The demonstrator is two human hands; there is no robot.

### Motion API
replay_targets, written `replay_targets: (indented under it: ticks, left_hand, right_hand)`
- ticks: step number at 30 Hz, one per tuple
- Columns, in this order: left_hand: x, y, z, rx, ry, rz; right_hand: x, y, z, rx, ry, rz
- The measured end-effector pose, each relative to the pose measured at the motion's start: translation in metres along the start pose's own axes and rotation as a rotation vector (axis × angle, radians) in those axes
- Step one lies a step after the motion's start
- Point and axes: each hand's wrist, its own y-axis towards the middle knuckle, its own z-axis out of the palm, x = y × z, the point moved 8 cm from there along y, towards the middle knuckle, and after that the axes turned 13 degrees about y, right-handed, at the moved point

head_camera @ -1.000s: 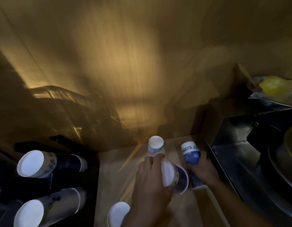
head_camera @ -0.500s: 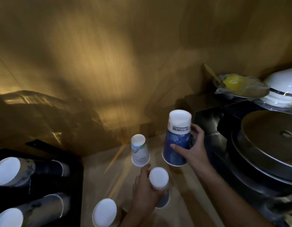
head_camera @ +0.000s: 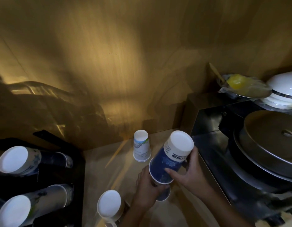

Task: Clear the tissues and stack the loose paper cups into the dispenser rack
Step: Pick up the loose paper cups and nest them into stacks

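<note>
My right hand [head_camera: 191,175] grips a dark blue paper cup [head_camera: 170,158], upside down and tilted, its white base up. The cup's open mouth sits over a second cup [head_camera: 163,194] held from below by my left hand [head_camera: 146,189]; most of that cup is hidden. A white and pale blue cup [head_camera: 141,145] stands upside down on the wooden counter behind them. Another inverted cup [head_camera: 109,204] stands near the front. The black dispenser rack [head_camera: 73,174] at left holds two lying stacks of cups [head_camera: 19,159] [head_camera: 27,205]. I see no tissues.
A wooden back wall closes the counter [head_camera: 99,169] behind. At right stands a black metal appliance with a round steel lid [head_camera: 269,140]. Behind it are a white bowl stack [head_camera: 282,89] and a plastic-wrapped dish with something yellow [head_camera: 240,86].
My right hand lifted the blue cup off the counter, carried it left and tipped it over the cup in my left hand. My left hand stayed low with its cup.
</note>
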Motion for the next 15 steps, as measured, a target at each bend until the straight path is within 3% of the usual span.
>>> replay_targets:
  ticks: [10,15]
  left_hand:
    - [0.047,-0.004,0.019,0.112,0.227,-0.132]
    - [0.047,-0.005,0.021,0.130,0.284,-0.131]
  right_hand:
    - [-0.080,-0.019,0.015,0.120,-0.101,0.335]
    - [-0.102,-0.026,0.017,0.095,-0.123,0.385]
